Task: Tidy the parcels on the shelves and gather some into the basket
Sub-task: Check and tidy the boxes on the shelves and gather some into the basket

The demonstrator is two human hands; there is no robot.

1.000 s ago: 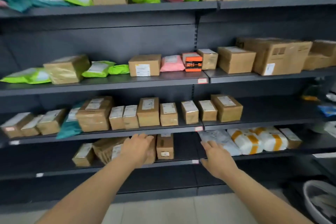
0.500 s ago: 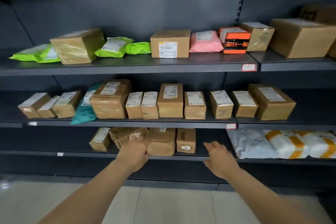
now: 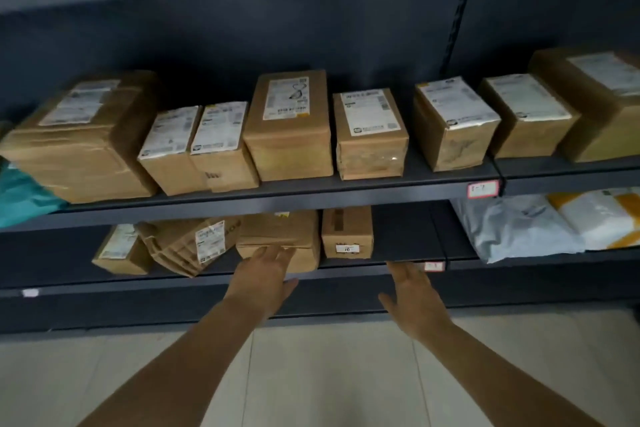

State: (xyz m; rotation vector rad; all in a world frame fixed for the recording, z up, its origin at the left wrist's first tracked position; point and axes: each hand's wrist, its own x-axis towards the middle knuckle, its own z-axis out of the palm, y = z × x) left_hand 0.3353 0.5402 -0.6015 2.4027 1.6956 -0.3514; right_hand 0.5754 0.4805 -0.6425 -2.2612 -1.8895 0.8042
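A taped brown cardboard box (image 3: 280,234) lies on the lower shelf (image 3: 401,239), the left hand (image 3: 261,276) at its front with straight fingers, the right hand (image 3: 414,296) open, fingers spread, before the shelf edge.

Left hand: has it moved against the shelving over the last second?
Yes, downward. The left hand reached up to the upper shelf edge; now its fingertips sit low on the flat brown box beneath.
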